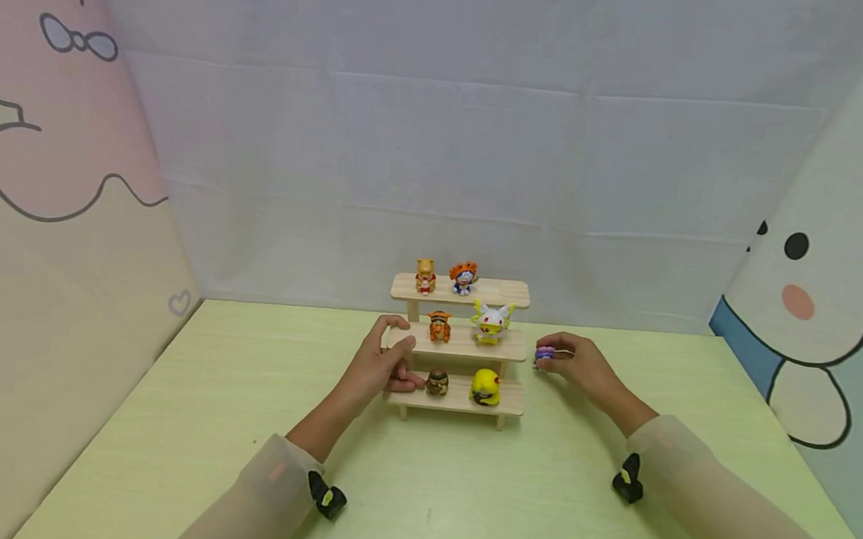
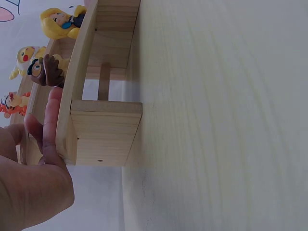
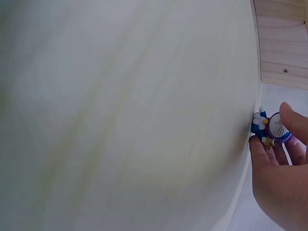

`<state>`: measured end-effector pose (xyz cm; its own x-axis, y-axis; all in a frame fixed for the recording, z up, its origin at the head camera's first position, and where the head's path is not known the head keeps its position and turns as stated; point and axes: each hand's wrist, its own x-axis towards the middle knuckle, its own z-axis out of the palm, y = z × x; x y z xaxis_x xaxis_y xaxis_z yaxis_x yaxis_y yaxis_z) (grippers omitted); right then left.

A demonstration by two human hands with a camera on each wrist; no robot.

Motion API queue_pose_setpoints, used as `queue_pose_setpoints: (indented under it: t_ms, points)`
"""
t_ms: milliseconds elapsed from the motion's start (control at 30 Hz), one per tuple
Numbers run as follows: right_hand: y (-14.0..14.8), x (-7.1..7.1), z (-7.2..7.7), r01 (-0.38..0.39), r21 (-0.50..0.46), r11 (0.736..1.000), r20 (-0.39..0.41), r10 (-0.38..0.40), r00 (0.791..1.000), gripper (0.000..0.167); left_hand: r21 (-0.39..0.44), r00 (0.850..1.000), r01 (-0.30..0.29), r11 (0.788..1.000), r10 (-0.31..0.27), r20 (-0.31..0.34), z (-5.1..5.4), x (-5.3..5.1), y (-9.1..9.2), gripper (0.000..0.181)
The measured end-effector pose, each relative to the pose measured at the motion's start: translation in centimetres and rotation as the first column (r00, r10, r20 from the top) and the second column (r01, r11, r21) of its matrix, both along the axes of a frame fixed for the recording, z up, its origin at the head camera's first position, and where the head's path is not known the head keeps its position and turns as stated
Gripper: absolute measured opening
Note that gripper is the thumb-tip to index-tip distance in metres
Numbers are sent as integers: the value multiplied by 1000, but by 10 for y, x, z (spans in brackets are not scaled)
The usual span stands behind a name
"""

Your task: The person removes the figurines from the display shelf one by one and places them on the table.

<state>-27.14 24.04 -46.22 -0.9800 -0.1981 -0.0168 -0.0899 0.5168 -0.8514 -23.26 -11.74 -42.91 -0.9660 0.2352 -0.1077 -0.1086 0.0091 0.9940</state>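
My right hand (image 1: pixel 578 367) pinches a small blue, white and purple figure (image 1: pixel 543 357) just right of the three-tier wooden shelf (image 1: pixel 452 401); in the right wrist view the figure (image 3: pixel 278 127) is between thumb and fingers, low by the tabletop. At the shelf's left end is my left hand (image 1: pixel 372 370), its thumb at the middle tier and its lower fingers on the bottom tier. In the left wrist view those fingers (image 2: pixel 51 120) lie beside the brown owl figure (image 2: pixel 48 70). They look relaxed, not curled round anything.
On the top tier stand a yellow bear (image 1: pixel 425 277) and an orange-maned figure (image 1: pixel 464 278). A tiger figure (image 1: pixel 439 327) and a white-and-yellow one (image 1: pixel 491 323) are on the middle tier, a yellow-haired figure (image 1: pixel 485 387) on the bottom. Behind the table (image 1: pixel 430 503) hangs a pale cloth (image 1: pixel 448 137).
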Motion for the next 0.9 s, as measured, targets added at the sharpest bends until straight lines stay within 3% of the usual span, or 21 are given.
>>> queue_pose_setpoints:
  t_ms: [300,500,900]
  points:
    - [-1,3,2,-26,-48,999,5,27,1000,42,9,1000,-5,1000,5,-3,0,1,1,31]
    - [0,3,7,-12,-91,996,50,17,999,44,2,1000,-5,1000,5,6,0,1,0,31]
    - [4,3,24,-17,-73,997,51,20,998,52,0,1000,-14,1000,14,1,0,1,2,38]
